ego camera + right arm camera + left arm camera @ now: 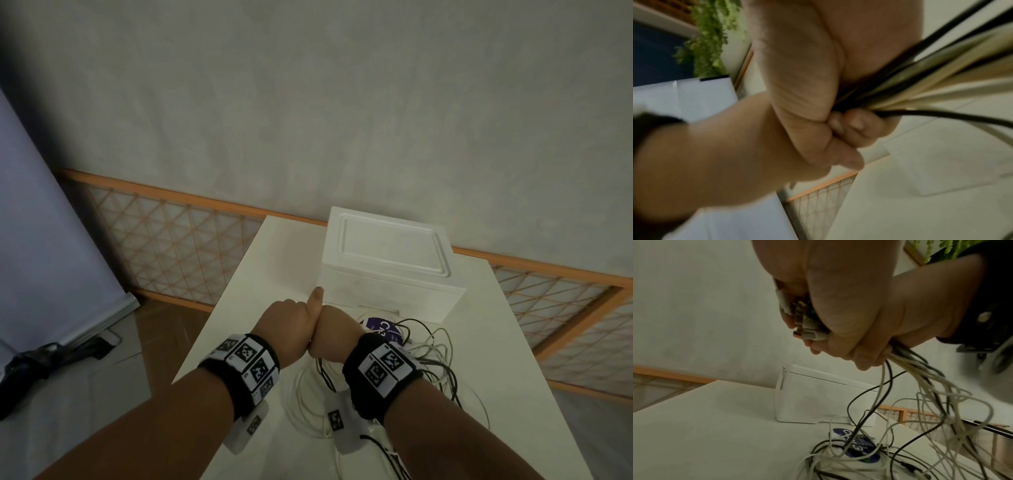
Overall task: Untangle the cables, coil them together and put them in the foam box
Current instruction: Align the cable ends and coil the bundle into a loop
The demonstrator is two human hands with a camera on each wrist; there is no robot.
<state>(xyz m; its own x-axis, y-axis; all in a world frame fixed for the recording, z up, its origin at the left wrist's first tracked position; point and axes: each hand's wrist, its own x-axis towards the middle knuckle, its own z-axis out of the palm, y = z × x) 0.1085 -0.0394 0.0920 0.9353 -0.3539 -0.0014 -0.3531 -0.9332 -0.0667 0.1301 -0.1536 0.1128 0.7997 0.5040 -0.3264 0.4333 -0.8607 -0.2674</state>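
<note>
Cables (925, 386), white ones and black ones, are bunched in both fists above the white table (239, 308). The left hand (291, 325) and right hand (334, 337) press side by side, each closed tight around the bundle. The plug ends (807, 321) poke out of 1 fist; the wrist view is too close to say which. Loose loops hang down onto a round blue sticker (855, 449). The foam box (387, 267) sits just behind, lid on.
</note>
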